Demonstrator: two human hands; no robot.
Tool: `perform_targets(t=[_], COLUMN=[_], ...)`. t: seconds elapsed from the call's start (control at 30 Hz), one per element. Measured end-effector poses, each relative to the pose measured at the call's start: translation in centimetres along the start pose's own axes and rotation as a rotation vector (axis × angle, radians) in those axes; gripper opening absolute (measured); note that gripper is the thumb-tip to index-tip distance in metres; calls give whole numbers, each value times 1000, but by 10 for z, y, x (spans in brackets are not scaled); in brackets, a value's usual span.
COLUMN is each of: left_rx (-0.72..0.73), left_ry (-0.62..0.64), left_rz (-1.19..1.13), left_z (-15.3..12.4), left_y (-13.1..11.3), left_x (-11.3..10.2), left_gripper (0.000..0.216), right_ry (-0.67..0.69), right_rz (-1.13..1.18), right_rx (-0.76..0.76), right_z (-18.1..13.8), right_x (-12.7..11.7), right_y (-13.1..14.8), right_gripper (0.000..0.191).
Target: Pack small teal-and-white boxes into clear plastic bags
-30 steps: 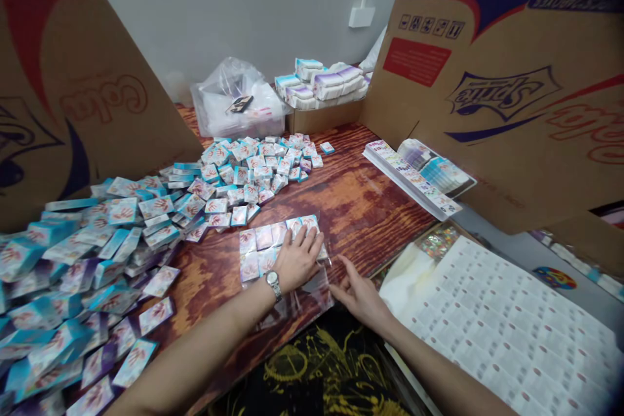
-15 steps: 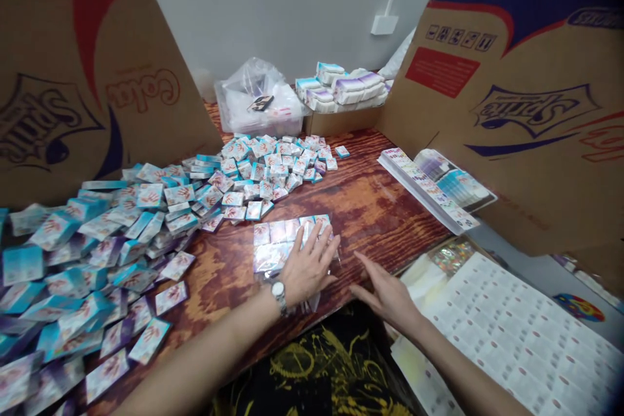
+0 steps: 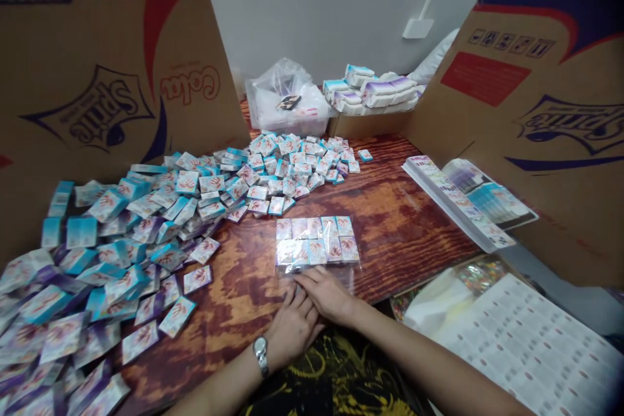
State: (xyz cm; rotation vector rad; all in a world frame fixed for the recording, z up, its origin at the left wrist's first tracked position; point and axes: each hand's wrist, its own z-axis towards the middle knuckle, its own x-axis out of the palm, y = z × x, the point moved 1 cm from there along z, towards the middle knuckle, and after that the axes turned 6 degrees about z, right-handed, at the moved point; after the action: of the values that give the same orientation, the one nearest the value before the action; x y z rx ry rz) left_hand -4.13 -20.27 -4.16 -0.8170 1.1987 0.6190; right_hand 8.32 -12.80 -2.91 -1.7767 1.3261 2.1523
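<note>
A clear plastic bag lies flat on the table, with small printed boxes in two rows inside it. Its loose flap reaches toward me. My left hand, with a watch on the wrist, is closed at the near edge of this flap. My right hand crosses over beside it, its fingers drawn together on the flap, tips close to the left fingers. Part of the flap is hidden under both hands.
A big heap of small white, blue and purple boxes spreads over the table's left side. Large cartons flank the table. At the back are a plastic-wrapped tub and a carton of packs. Printed sheets lie at right.
My left hand has slid off the boxes in the bag toward me. My right hand has come in from the right to the bag's flap. The view has turned slightly left.
</note>
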Motion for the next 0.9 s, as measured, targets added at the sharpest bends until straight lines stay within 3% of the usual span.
perform_targets(t=[0.33, 0.6, 0.9], left_rx=[10, -41, -35], left_ry=[110, 127, 126], left_rz=[11, 2, -29], left_z=[-2, -3, -5], left_y=[-3, -3, -4], left_x=[-1, 8, 3], left_gripper=[48, 39, 45], right_ry=[-24, -16, -45], right_rz=[80, 84, 106], right_rx=[109, -8, 98], right_z=[16, 20, 42], right_x=[-3, 0, 0], right_y=[-3, 18, 23], right_gripper=[47, 39, 32])
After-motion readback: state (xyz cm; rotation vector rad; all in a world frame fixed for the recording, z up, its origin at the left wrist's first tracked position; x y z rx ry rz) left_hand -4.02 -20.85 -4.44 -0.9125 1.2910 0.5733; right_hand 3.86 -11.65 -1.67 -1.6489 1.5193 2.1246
